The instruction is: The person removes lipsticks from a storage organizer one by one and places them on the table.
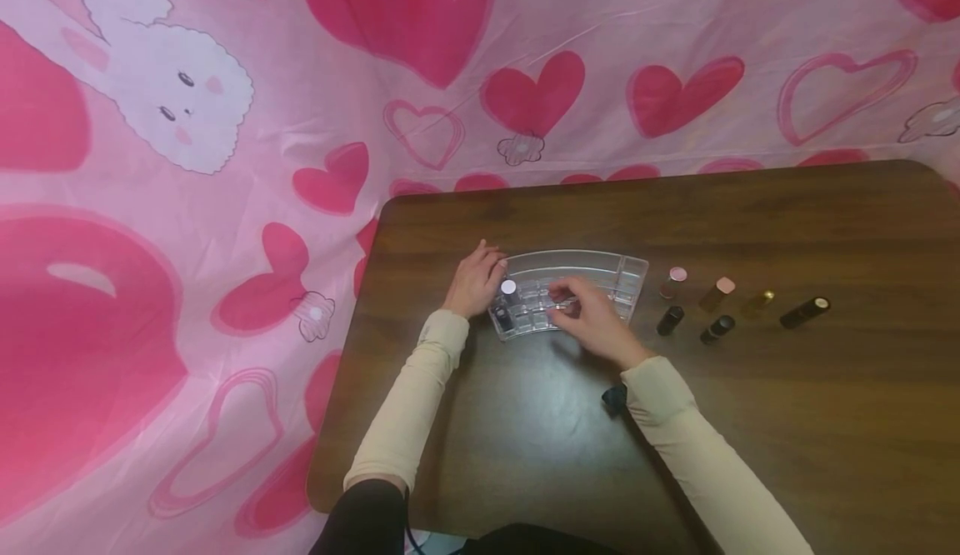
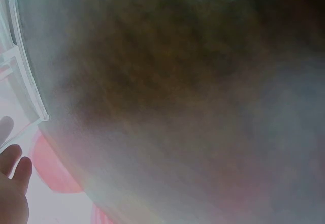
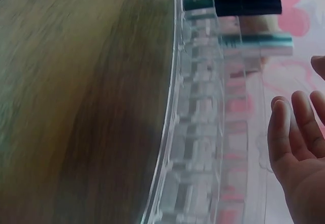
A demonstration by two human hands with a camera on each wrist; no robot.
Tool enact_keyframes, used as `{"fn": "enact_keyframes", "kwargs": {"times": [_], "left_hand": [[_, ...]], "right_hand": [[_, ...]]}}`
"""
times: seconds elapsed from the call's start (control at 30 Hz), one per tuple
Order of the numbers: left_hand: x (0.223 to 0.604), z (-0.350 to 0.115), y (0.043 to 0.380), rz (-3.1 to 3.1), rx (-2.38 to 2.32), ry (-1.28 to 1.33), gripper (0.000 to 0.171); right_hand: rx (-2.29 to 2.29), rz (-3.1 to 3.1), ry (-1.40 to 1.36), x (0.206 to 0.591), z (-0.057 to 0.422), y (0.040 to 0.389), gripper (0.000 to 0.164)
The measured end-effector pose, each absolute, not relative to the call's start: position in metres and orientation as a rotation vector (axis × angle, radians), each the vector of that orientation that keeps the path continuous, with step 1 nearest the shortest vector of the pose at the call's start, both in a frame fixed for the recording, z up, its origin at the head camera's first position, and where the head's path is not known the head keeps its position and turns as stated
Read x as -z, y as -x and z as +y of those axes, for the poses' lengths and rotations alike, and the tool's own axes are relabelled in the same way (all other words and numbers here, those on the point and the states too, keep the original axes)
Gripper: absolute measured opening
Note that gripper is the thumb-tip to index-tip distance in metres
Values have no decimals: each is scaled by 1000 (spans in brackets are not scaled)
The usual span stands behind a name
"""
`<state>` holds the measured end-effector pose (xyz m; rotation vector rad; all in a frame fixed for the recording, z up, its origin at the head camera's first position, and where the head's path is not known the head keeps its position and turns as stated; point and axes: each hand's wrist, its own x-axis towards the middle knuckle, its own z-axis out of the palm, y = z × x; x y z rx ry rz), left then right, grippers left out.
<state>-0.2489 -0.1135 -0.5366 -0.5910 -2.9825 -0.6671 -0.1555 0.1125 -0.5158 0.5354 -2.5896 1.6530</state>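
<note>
A clear, curved cosmetics organizer point(image 1: 573, 261) with stepped compartments lies on the table. Two lipstick tubes stand in its left end: a black lipstick point(image 3: 249, 4) in the front row and a lipstick with a pale cap point(image 1: 509, 287) behind it. My left hand point(image 1: 476, 280) is at the organizer's left edge with fingers extended; whether it touches is hard to tell. Above the middle of the organizer is my right hand point(image 1: 592, 317), its fingers loosely bent and apart. Nothing shows between thumb and fingers in the right wrist view.
Several lipsticks stand on the wooden table point(image 1: 862, 247) right of the organizer, among them a pink-topped lipstick point(image 1: 673, 282), a gold lipstick point(image 1: 760, 302) and a long black tube point(image 1: 806, 312). A small dark object point(image 1: 615, 399) shows beside my right wrist. Heart-printed cloth point(image 1: 450, 138) borders the table.
</note>
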Motion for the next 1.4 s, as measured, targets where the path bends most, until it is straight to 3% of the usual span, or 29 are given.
{"fn": "enact_keyframes", "kwargs": {"times": [0.63, 1.4], "left_hand": [[541, -115, 253, -2953, 653, 622, 46], [540, -115, 252, -2949, 642, 631, 44]], "right_hand": [[-1615, -2672, -593, 515, 77, 182, 42], [-1444, -2689, -608, 514, 57, 190, 38]]}}
